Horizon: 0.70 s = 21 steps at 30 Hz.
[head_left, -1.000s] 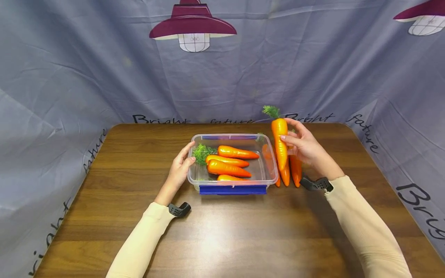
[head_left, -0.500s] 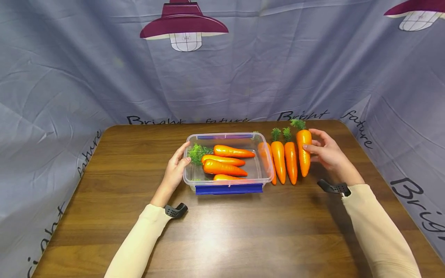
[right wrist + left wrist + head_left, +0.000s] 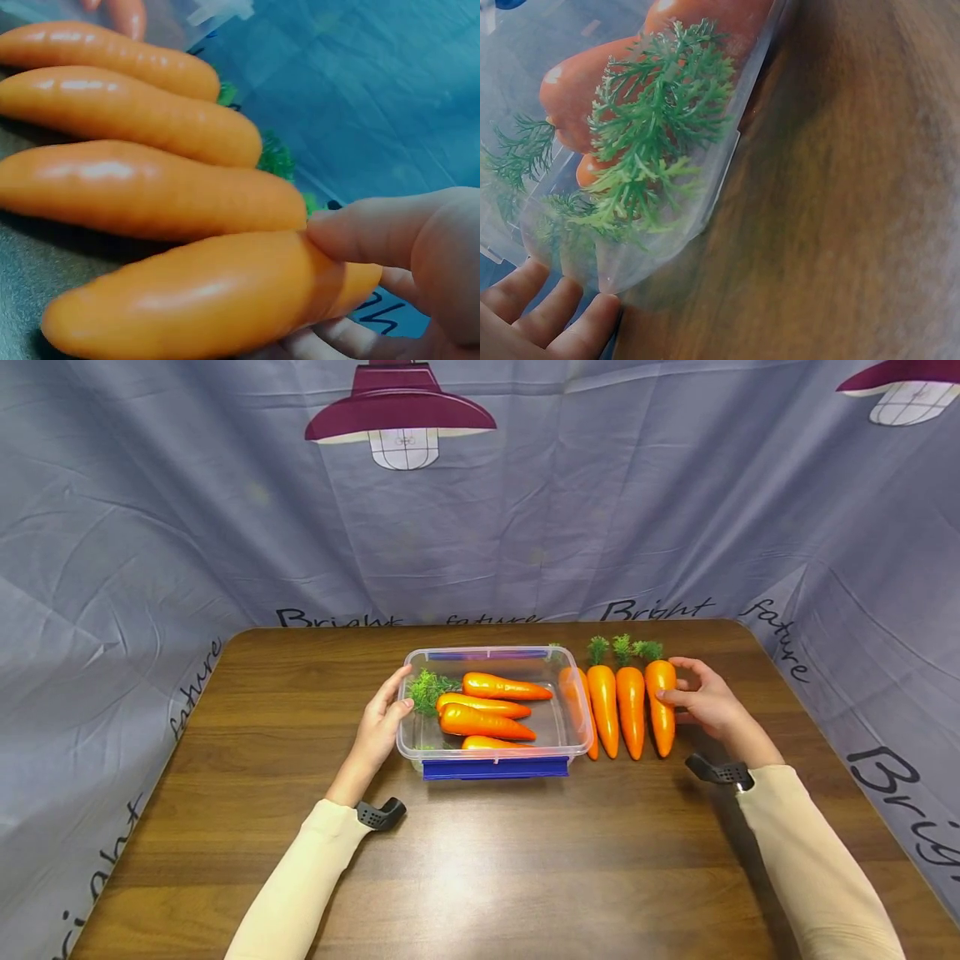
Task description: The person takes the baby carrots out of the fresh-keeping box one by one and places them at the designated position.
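A clear plastic food container (image 3: 492, 752) with blue latches stands mid-table, with several orange carrots (image 3: 487, 722) lying in it, green tops to the left. At its left end my left hand (image 3: 378, 718) holds the rim; in the left wrist view its fingertips (image 3: 600, 307) touch the wall from outside, thumb hidden. Right of the container, several carrots lie side by side, tops away from me. My right hand (image 3: 708, 697) pinches the rightmost carrot (image 3: 663, 714) near its thick end, thumb on top, as the right wrist view shows. This carrot lies beside its neighbour (image 3: 632, 714).
The brown wooden table (image 3: 480, 877) has its far edge close behind the carrots. A grey curtain (image 3: 555, 527) with printed lamps and lettering hangs behind and on both sides. One carrot (image 3: 581, 714) shows partly through the container's right wall.
My right hand has carried a raised carrot rightward from beside the container and lowered it at the right end of the row. My left hand has stayed at the container.
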Available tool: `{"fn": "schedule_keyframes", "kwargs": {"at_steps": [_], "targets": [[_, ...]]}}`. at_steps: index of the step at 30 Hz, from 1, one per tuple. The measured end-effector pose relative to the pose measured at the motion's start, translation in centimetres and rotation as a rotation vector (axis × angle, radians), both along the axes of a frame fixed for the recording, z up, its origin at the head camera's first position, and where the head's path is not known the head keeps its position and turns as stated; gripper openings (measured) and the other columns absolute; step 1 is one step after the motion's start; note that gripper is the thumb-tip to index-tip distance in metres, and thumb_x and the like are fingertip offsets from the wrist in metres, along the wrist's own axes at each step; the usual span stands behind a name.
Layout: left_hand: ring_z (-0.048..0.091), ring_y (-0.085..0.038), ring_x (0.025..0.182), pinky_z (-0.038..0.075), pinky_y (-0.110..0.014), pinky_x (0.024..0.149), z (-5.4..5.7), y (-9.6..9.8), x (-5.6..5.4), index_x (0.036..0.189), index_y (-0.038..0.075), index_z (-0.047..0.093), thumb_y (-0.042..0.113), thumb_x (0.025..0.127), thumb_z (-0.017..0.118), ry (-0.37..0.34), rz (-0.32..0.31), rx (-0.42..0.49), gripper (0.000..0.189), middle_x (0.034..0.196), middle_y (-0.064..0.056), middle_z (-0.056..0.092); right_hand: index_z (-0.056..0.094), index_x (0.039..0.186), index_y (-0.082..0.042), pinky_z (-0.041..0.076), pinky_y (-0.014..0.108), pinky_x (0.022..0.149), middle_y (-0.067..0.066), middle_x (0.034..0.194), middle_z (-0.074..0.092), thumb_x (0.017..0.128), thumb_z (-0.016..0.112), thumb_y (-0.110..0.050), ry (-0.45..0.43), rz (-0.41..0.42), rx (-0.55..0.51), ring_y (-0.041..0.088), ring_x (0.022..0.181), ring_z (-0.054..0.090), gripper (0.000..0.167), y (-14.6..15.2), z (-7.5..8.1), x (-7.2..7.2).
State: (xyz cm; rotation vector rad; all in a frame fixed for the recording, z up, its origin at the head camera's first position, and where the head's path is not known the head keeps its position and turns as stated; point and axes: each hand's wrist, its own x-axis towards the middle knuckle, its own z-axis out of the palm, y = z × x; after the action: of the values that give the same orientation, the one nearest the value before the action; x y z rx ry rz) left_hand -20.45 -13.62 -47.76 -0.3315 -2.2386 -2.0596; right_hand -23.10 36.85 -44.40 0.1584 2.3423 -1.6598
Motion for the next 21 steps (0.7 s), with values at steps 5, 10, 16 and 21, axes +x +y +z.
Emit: {"fn": "schedule_keyframes", "kwargs": {"at_steps": [5,10,16,21], "targets": [[0.035,-0.032,0.149,0.038,-0.008,0.101,0.1,0.0,0.02,0.154,0.001,0.04,0.0,0.098,0.046,-0.006,0.002,0.001,0.057,0.164,-0.018,0.035,0.01,0.159,-0.002,0.061,0.029,0.073,0.032,0.142,0.043,0.098,0.065,-0.011,-0.025,0.006,0.112,-0.002,0.082,0.063,0.083,-0.4,-0.27,-0.14],[0.035,-0.032,0.149,0.038,-0.008,0.102,0.05,-0.03,-0.04,0.154,0.001,0.039,-0.001,0.098,0.046,-0.01,-0.002,0.009,0.057,0.165,-0.018,0.035,0.009,0.161,-0.002,0.061,0.029,0.073,0.034,0.145,0.04,0.1,0.062,-0.015,-0.042,0.001,0.154,-0.003,0.08,0.062,0.082,-0.43,-0.31,-0.3],[0.034,-0.033,0.15,0.037,-0.009,0.103,0.04,0.02,0.01,0.154,0.001,0.04,-0.001,0.097,0.046,-0.005,0.004,0.002,0.057,0.164,-0.018,0.036,0.013,0.159,0.002,0.061,0.027,0.071,0.035,0.146,0.038,0.101,0.061,-0.019,-0.043,-0.03,0.181,-0.002,0.078,0.059,0.079,-0.43,-0.05,-0.24],[0.037,-0.034,0.147,0.038,-0.009,0.102,-0.03,0.03,-0.04,0.153,-0.001,0.041,-0.001,0.096,0.046,0.003,0.016,0.006,0.057,0.163,-0.02,0.037,0.014,0.159,0.004,0.061,0.029,0.071,0.031,0.139,0.042,0.101,0.061,-0.019,-0.043,-0.019,0.178,0.0,0.079,0.057,0.078,-0.38,0.02,-0.16]]}}
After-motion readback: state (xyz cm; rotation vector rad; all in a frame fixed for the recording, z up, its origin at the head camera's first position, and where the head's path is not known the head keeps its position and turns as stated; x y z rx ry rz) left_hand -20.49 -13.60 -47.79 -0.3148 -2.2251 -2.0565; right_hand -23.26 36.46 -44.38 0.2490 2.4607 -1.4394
